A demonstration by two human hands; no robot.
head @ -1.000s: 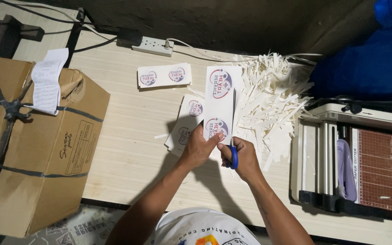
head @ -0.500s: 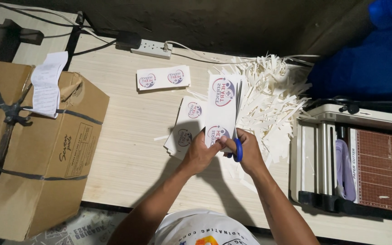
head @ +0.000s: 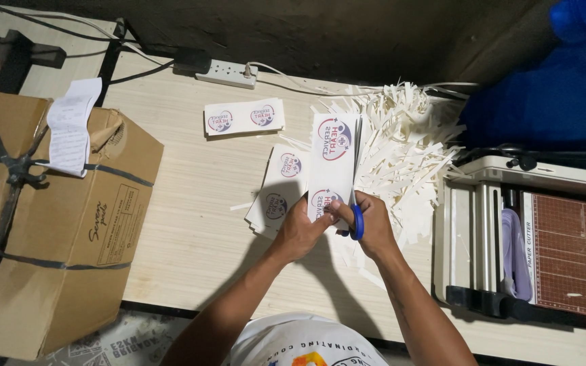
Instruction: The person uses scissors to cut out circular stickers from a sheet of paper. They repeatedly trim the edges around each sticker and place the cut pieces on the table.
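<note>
My left hand (head: 298, 230) pinches the near end of a long white printed sheet (head: 331, 163) with two round red-and-blue logos. My right hand (head: 367, 227) grips blue-handled scissors (head: 356, 203), whose blades run along the sheet's right edge. Under the sheet lies a stack of similar printed sheets (head: 278, 186) on the pale wooden table (head: 191, 203). A second small stack of printed sheets (head: 244, 116) lies farther back.
A heap of white paper offcuts (head: 405, 146) spreads right of the sheet. A paper cutter (head: 530, 237) stands at the right edge. A taped cardboard box (head: 49, 217) fills the left. A white power strip (head: 226, 72) lies at the back.
The scissors have advanced along the sheet's right edge and my right hand has shifted slightly right. My left hand keeps its hold on the sheet.
</note>
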